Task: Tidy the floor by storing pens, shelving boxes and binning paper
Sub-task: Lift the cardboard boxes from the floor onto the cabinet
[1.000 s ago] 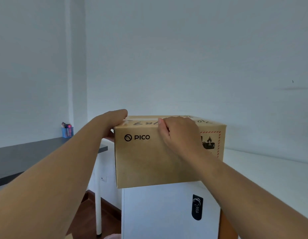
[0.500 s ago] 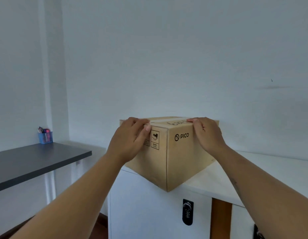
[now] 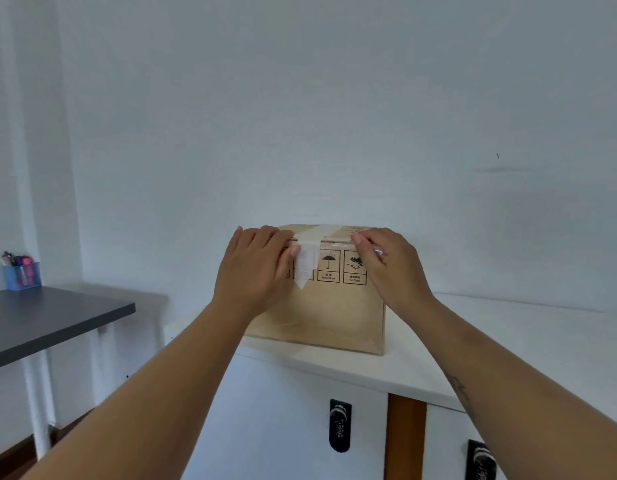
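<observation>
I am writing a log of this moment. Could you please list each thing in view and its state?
Cardboard box: upright on the white cabinet top, taped shut.
Left hand: pressed on the box's top edge.
Right hand: touching the box's top edge.
Pen holder: upright on the grey desk, holding pens.

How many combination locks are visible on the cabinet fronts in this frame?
2. One combination lock hangs on the door below the cardboard box; the second lock sits lower right, cut off by the frame edge. Others may lie out of view.
</observation>
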